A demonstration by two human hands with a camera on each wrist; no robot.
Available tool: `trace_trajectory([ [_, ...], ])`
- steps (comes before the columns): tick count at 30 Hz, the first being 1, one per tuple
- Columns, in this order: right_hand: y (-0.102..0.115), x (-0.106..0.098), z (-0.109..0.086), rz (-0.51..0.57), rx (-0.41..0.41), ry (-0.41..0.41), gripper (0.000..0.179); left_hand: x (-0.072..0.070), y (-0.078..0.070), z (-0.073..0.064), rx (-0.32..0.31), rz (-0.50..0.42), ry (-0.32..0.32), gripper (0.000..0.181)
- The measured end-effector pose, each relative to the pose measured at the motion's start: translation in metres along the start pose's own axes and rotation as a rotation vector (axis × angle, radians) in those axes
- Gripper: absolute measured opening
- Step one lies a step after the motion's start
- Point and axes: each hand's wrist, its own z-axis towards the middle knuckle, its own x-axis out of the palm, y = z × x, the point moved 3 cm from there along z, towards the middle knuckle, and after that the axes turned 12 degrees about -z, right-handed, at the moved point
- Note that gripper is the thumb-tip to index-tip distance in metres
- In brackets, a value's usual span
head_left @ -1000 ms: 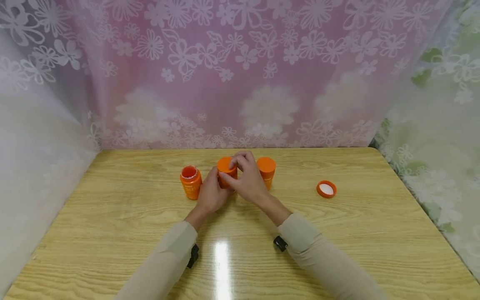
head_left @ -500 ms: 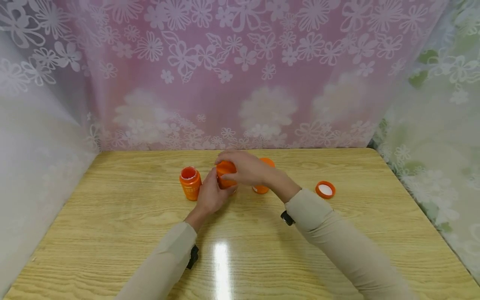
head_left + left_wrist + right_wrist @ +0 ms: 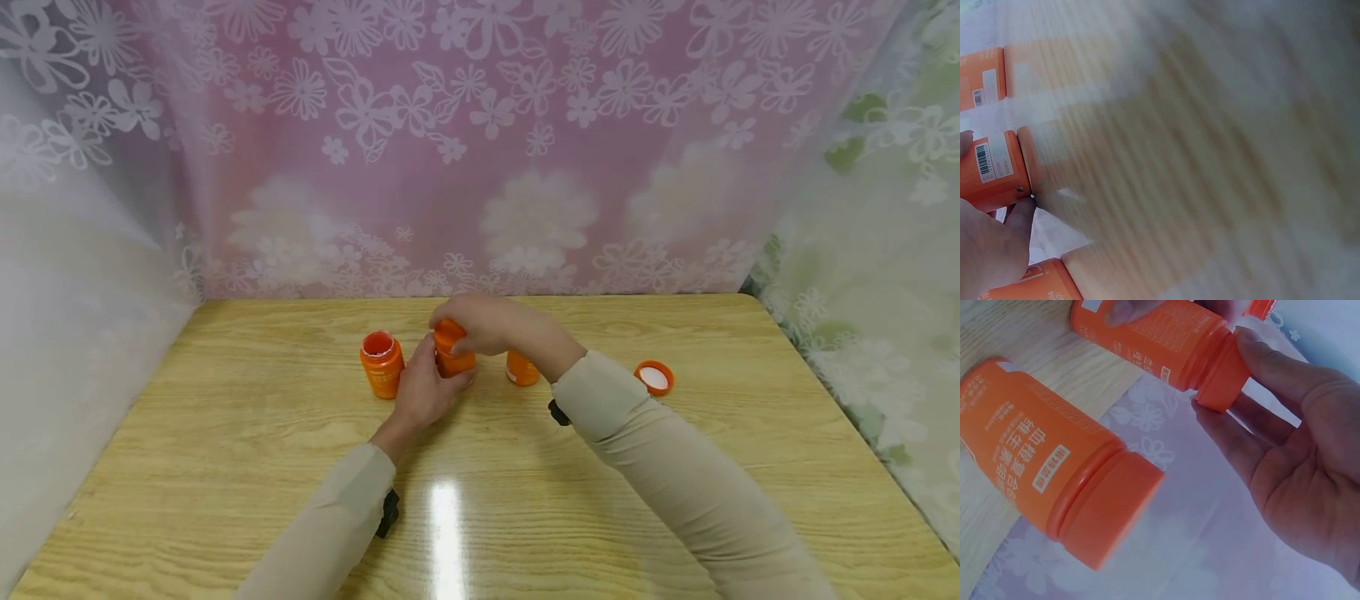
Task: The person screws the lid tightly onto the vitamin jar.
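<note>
An orange bottle [image 3: 456, 365] stands in the middle of the table's far part, its barcode label showing in the left wrist view. My left hand [image 3: 422, 390] grips its lower body, fingers wrapped round the side. From above, my right hand [image 3: 491, 327] holds the bottle's orange screw cap [image 3: 1225, 375] between thumb and fingers; the cap sits on the neck. To the left, an uncapped orange bottle [image 3: 382, 371] shows its red mouth, close beside my left hand. A third, capped bottle [image 3: 1041, 447] stands to the right, partly hidden by my right forearm in the head view.
An orange cap [image 3: 654, 378] lies on the right with its white inner side up, just past my right sleeve. The wooden table [image 3: 225, 467] ends at a flowered pink curtain [image 3: 480, 167] behind the bottles. Pale curtains hang at both sides.
My right hand has turned over the middle bottle's cap, its wrist and forearm swinging up and to the right, now covering more of the right bottle. My left hand has kept its hold.
</note>
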Motion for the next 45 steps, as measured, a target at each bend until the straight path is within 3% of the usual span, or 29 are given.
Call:
trace_trajectory([
  [9, 0.008, -0.001, 0.004, -0.102, 0.074, 0.012, 0.044, -0.001, 0.000, -0.001, 0.015, -0.019, -0.006, 0.055],
  [17, -0.002, -0.004, 0.001, 0.016, -0.022, 0.038, 0.042, 0.001, 0.001, -0.001, -0.028, -0.043, 0.006, 0.055],
  [26, -0.007, -0.009, 0.003, 0.069, -0.124, 0.079, 0.038, 0.000, 0.001, -0.001, -0.041, -0.046, 0.033, 0.060],
  [38, -0.002, -0.012, 0.004, -0.018, -0.123, 0.078, 0.040, -0.003, 0.001, 0.000, -0.022, -0.035, 0.035, 0.063],
  [45, 0.000, -0.016, 0.005, 0.021, -0.109, 0.072, 0.040, -0.003, 0.002, 0.000, -0.013, -0.030, 0.036, 0.062],
])
